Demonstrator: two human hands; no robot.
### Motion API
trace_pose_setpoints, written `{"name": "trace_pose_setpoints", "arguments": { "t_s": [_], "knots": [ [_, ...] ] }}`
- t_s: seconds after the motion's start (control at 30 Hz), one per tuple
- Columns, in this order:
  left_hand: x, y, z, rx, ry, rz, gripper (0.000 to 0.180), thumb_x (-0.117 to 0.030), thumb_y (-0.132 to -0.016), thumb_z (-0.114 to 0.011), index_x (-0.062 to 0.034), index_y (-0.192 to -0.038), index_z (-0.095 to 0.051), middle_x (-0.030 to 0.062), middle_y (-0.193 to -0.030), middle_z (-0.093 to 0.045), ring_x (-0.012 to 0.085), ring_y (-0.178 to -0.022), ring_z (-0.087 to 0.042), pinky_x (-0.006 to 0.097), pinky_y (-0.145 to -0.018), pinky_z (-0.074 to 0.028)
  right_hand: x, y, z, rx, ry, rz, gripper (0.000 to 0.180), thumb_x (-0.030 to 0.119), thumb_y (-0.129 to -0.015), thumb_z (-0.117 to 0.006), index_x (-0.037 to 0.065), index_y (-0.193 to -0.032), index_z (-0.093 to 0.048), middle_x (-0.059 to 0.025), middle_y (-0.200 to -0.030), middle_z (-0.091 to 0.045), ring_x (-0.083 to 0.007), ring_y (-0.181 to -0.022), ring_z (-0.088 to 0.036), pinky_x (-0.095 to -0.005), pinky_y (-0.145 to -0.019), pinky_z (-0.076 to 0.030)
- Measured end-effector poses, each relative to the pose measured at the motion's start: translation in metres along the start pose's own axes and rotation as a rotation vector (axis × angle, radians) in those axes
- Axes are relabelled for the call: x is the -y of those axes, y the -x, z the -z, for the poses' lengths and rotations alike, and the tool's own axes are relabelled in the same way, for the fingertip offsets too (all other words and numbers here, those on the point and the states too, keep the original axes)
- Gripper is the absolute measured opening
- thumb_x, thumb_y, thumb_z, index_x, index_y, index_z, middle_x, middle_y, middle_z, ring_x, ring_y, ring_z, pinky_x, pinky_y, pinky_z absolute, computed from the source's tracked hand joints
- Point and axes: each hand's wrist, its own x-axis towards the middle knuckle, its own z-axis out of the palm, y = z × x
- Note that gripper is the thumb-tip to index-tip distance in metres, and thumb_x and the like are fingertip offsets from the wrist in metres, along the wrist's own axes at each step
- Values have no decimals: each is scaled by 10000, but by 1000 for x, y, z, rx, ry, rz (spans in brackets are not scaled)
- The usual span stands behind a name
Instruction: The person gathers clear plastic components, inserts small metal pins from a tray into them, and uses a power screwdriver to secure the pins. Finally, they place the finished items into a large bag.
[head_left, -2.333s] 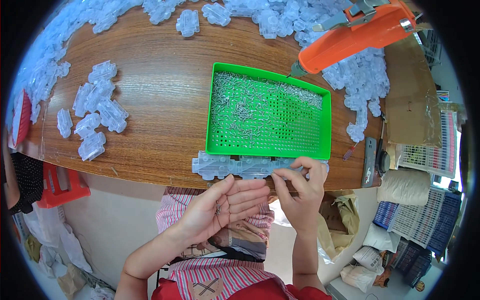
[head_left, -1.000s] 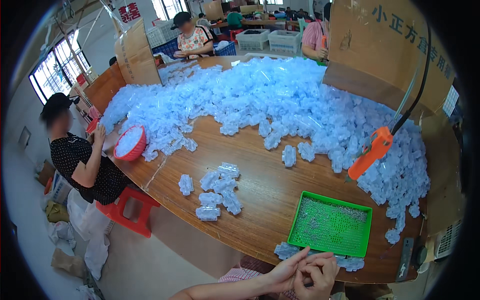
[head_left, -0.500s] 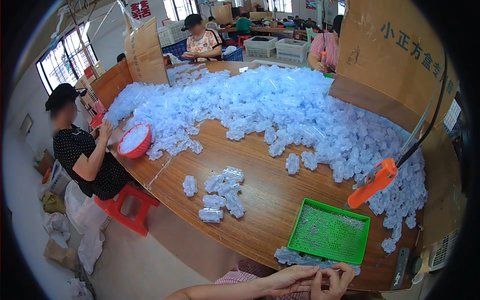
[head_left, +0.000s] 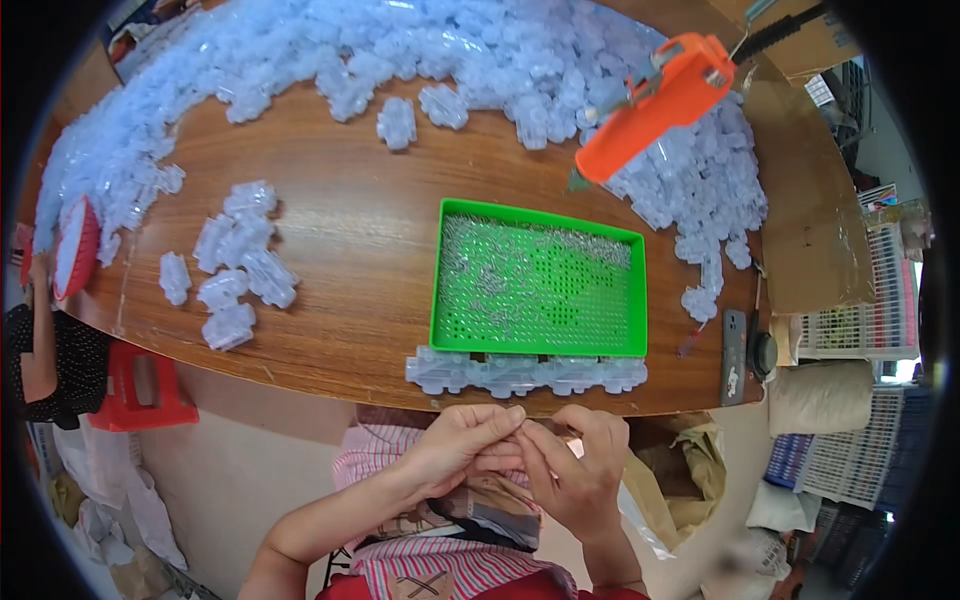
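Note:
My left hand (head_left: 468, 446) and my right hand (head_left: 582, 464) meet at the fingertips in front of the table's near edge. Both are closed in a pinch; whatever sits between the fingers is too small or hidden to name. Just beyond them, a row of clear plastic parts (head_left: 525, 374) lies along the near side of a green tray (head_left: 437, 290). Small silvery screws (head_left: 490, 280) are scattered in the tray, thickest along its far side. Above the table, an orange electric screwdriver (head_left: 655, 110) hangs from a cable, touched by neither hand.
A large heap of clear plastic parts (head_left: 420, 40) covers the table's far side. A small cluster (head_left: 240, 245) lies left on the wooden tabletop (head_left: 350, 250). A dark flat tool (head_left: 734, 355) rests by the right edge. At far left are a red basket (head_left: 85, 250), another person's arm and a red stool (head_left: 145, 385).
My view has tipped down and turned to the right, so the tray and my hands appear nearer the middle. My hands stay joined at the fingertips.

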Motion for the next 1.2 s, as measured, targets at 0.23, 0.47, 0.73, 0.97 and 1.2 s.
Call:
{"name": "trace_pose_setpoints", "arguments": {
  "t_s": [0.23,0.47,0.73,0.97,1.2],
  "knots": [
    [16,-2,-1,74,-63,-38,312,-292,-983,-556,10,-1009,-631,70,-920,-677,107,-809,-682,202,-705,-575,-4,9,-2,45,-399,-311,239,63,-713,-779,110,-938,-710,-36,-870,-539,-197,-777,-486,-315,-646,-398],
    [24,-4,1,17,-88,-122,282,-273,-991,-543,-1,-982,-617,58,-923,-671,106,-810,-682,219,-715,-583,-4,3,-6,97,-459,-364,199,31,-694,-779,86,-866,-696,-43,-874,-528,-193,-797,-504,-316,-666,-422],
    [9,11,8,-107,73,-110,415,-372,-1023,-436,-6,-930,-608,183,-1021,-684,223,-953,-689,305,-825,-578,-24,-3,-51,-148,-251,-193,225,25,-665,-782,119,-851,-696,-53,-973,-532,-221,-855,-479,-324,-702,-380],
    [1,16,13,-122,209,-125,361,-343,-1022,-448,-56,-888,-621,174,-1002,-702,240,-940,-701,312,-776,-593,-30,-2,-56,-173,-67,-26,244,19,-656,-792,146,-854,-726,-45,-1011,-520,-228,-913,-467,-308,-640,-389],
    [0,18,12,-130,195,-93,390,-345,-1022,-449,-5,-924,-611,203,-1039,-679,253,-984,-682,336,-865,-571,-30,-1,-55,-191,-8,22,260,36,-654,-799,158,-873,-732,-49,-1031,-528,-237,-932,-476,-310,-642,-396]
  ]
}}
